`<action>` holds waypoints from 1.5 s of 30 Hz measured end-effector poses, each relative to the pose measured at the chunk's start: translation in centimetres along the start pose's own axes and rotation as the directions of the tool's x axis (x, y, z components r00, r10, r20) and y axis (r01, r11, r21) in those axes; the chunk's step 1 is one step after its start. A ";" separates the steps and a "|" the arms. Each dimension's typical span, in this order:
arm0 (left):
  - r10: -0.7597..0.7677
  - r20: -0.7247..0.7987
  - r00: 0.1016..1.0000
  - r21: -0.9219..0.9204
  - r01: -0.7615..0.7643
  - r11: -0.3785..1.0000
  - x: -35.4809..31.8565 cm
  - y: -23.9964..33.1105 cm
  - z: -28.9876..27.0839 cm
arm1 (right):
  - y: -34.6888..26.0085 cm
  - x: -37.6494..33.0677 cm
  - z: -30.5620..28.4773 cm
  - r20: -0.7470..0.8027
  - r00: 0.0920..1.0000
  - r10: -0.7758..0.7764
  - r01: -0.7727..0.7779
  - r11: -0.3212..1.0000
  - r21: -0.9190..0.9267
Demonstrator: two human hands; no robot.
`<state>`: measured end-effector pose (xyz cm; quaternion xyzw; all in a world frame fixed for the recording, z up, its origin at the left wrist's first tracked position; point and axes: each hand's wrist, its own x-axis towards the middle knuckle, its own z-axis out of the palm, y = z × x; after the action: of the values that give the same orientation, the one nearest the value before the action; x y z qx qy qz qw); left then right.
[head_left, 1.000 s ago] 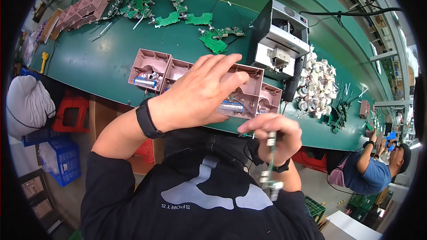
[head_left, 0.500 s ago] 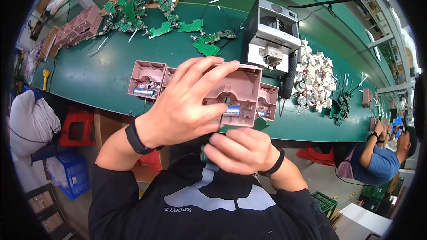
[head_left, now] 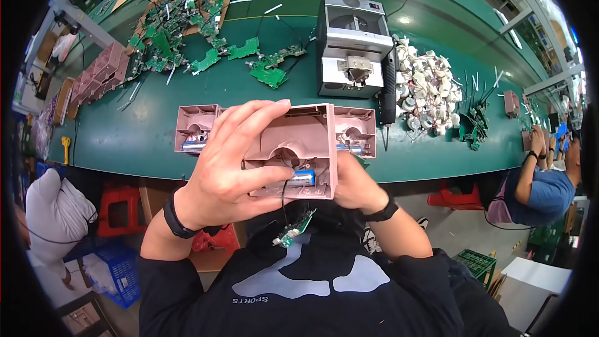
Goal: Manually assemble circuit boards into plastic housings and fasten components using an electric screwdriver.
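Raised off the table since earlier, the pink housing, seemingly light, rigid plastic with a dangling circuit board, is clamped at both side walls by the fingers of left hand and right hand; its wires look fragile

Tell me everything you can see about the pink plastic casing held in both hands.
The pink casing is an open, box-shaped plastic shell with inner ribs and a rounded cut-out in the middle. A blue and silver cylinder lies in its lower part, and dark wires run down to a small green circuit board hanging below it. The casing is held up in front of the person, above the near edge of the green table. The left hand spreads across its left side; the right hand supports it from behind on the right.
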<state>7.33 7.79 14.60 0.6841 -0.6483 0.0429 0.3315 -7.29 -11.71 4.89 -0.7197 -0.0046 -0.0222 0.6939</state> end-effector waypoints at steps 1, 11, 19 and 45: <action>-0.011 0.011 1.000 0.008 0.011 1.000 -0.1 -0.3 0.2 | -0.2 -0.5 0.4 0.020 0.994 0.108 -0.107 0.994 -0.036; -0.046 0.129 0.991 -0.028 0.050 0.998 -0.4 -6.3 5.9 | 1.9 -4.1 4.7 -0.183 0.972 -0.147 0.008 0.800 -0.600; -0.093 0.249 0.964 -0.052 0.110 0.993 -0.4 -8.1 9.4 | 2.4 -3.5 4.1 -0.160 0.987 -0.001 -0.121 0.650 -0.750; -0.407 0.200 0.891 0.205 0.369 0.907 5.2 -19.1 0.2 | -7.8 -0.4 -2.3 -0.001 0.991 -0.131 0.095 0.720 -0.688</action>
<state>25.57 2.08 9.38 0.8246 -0.5276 -0.0546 0.1968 -8.02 -13.70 12.70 -0.9226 -0.0228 -0.0821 0.3762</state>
